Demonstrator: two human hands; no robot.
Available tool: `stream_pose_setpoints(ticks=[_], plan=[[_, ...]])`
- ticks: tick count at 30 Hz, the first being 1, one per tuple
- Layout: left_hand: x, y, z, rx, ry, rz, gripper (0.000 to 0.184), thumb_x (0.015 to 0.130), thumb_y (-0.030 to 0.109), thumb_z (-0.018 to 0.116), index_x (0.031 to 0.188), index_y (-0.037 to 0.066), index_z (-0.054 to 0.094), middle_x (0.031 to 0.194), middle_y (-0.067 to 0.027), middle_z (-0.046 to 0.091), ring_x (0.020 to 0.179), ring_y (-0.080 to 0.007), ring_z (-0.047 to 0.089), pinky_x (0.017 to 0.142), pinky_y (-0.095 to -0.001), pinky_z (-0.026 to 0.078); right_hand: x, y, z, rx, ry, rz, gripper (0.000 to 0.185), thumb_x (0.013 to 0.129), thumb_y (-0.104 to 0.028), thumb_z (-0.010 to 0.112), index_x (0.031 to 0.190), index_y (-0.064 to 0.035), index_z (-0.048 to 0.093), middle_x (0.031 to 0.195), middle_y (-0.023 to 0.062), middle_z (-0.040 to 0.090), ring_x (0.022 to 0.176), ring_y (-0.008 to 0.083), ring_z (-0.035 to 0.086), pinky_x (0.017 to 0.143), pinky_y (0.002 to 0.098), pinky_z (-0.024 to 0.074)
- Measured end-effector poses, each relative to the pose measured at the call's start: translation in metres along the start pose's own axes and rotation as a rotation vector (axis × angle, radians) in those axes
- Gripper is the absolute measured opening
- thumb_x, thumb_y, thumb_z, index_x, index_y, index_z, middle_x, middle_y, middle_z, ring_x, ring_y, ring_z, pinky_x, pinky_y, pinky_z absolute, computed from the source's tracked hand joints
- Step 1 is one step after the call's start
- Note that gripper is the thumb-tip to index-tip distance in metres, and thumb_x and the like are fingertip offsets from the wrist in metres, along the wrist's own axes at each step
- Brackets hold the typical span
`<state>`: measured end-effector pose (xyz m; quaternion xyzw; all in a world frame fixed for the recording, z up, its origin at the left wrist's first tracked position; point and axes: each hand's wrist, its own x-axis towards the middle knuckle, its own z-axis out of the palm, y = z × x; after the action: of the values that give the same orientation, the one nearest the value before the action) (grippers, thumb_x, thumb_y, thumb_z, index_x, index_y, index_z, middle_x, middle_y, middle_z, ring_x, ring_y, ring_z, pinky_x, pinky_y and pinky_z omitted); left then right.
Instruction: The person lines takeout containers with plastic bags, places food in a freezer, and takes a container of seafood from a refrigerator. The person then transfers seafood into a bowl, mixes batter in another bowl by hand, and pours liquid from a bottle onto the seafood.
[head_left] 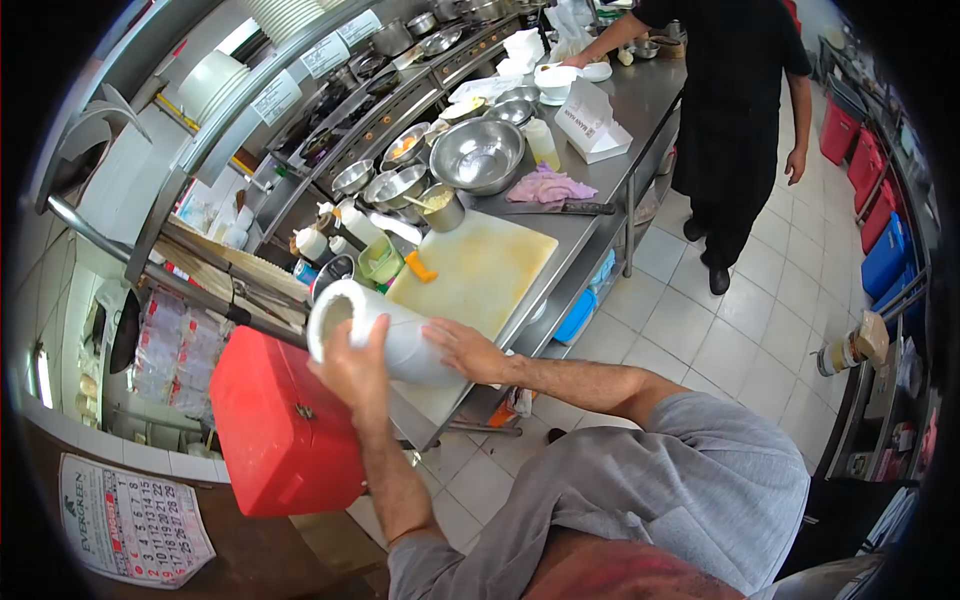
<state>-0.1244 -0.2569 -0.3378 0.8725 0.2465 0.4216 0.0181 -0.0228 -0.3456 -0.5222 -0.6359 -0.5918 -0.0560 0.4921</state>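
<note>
A large white roll (405, 345) with a hollow core lies tilted between my two hands, above the near end of the cutting board (490, 265). I cannot tell whether it is paper or plastic film. My left hand (352, 368) grips its open end, the thumb up along the side. On the opposite end, my right hand (465, 350) presses with its fingers along the roll's side. Just beyond the roll, an orange piece (421, 268) lies on the board beside a pale green container (380, 260).
A red box (285, 420) stands close below my left hand. A knife (560, 208), pink cloth (548, 186), steel bowl (477, 155) and white carton (592, 125) sit farther along the counter. A co-worker in black (740, 120) stands at its far end, one hand over containers.
</note>
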Motion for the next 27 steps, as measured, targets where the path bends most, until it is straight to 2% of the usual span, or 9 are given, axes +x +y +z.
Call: stream_pose_setpoints(ticks=[2,7,10,13,15,17,20,23,27], plan=[[0.003,0.004,0.027,0.053,-0.062,0.045,0.045,0.069,0.041,0.073,0.094,0.005,0.063,0.085,-0.0109,0.064,0.083,-0.0284,0.059,0.082,-0.0454,0.036,0.011,-0.011,-0.012,0.034,0.103,0.246,0.091,0.07,-0.032,0.074,0.141,-0.0144,0.019,0.138,0.025,0.024,0.126,0.0429,0.028,0.103,0.0449,0.0291],[0.024,0.024,0.022,0.028,-0.192,0.088,0.05,0.077,0.048,0.063,0.105,0.007,0.059,0.093,-0.0096,0.062,0.097,-0.0265,0.056,0.089,-0.0463,0.029,0.046,-0.027,0.006,0.056,0.394,0.264,0.091,0.071,-0.032,0.074,0.138,-0.0047,0.021,0.14,0.0239,0.022,0.127,0.0396,0.028,0.105,0.0435,0.0267],[0.03,-0.004,0.023,-0.115,-0.167,0.212,0.048,0.085,0.05,0.05,0.106,0.008,0.06,0.093,-0.0103,0.062,0.09,-0.0288,0.057,0.088,-0.0519,0.028,0.051,-0.004,0.008,-0.01,0.44,0.172,0.076,0.075,-0.025,0.071,0.135,-0.0035,0.03,0.133,0.0233,0.036,0.124,0.0364,0.035,0.101,0.0416,0.0335],[0.035,-0.026,0.018,-0.164,-0.254,0.059,0.046,0.087,0.049,0.048,0.106,0.009,0.06,0.089,-0.0096,0.063,0.088,-0.0285,0.057,0.086,-0.0508,0.031,0.047,0.012,0.011,0.098,0.382,0.111,0.056,0.081,-0.018,0.064,0.128,-0.0012,0.04,0.114,0.0224,0.053,0.113,0.0324,0.048,0.092,0.0391,0.042],[0.033,-0.031,0.013,-0.185,-0.269,0.031,0.041,0.087,0.046,0.05,0.099,0.009,0.062,0.085,-0.0082,0.063,0.085,-0.0273,0.057,0.084,-0.0494,0.033,0.055,0.02,0.006,0.263,0.495,0.371,0.028,0.09,-0.019,0.053,0.111,0.0005,0.051,0.086,0.0166,0.06,0.089,0.0257,0.06,0.075,0.034,0.0499],[0.033,-0.038,0.011,-0.32,-0.469,0.09,0.034,0.084,0.043,0.056,0.09,0.01,0.063,0.085,-0.0061,0.063,0.083,-0.0256,0.057,0.085,-0.0494,0.033,0.066,0.041,-0.01,0.545,0.622,0.498,0.023,0.092,-0.021,0.048,0.103,-0.0009,0.051,0.079,0.013,0.058,0.076,0.0232,0.061,0.066,0.0325,0.0507],[0.035,-0.046,0.013,-0.368,-0.409,0.164,0.026,0.082,0.035,0.061,0.085,0.01,0.063,0.086,-0.0049,0.063,0.083,-0.0239,0.057,0.092,-0.0498,0.029,0.089,0.066,-0.061,0.902,0.803,0.73,0.024,0.096,-0.026,0.039,0.088,-0.0052,0.048,0.065,0.0046,0.051,0.045,0.0166,0.054,0.04,0.0286,0.0465],[0.042,-0.045,0.017,-0.406,-0.282,0.239,0.019,0.082,0.028,0.063,0.086,0.009,0.063,0.088,-0.0037,0.063,0.084,-0.0224,0.057,0.098,-0.0492,0.024,0.106,0.105,-0.083,0.938,0.816,0.717,0.021,0.095,-0.024,0.041,0.087,-0.0059,0.048,0.065,0.0056,0.052,0.04,0.017,0.05,0.035,0.0298,0.0441],[0.059,-0.04,0.01,-0.384,-0.43,0.143,0.02,0.081,0.022,0.063,0.098,0.009,0.064,0.088,-0.003,0.063,0.094,-0.0202,0.057,0.101,-0.0512,0.019,0.13,0.139,-0.141,1.035,0.86,0.614,0.018,0.094,-0.018,0.041,0.083,-0.0065,0.05,0.064,0.0042,0.05,0.044,0.0155,0.048,0.038,0.0298,0.0439]])
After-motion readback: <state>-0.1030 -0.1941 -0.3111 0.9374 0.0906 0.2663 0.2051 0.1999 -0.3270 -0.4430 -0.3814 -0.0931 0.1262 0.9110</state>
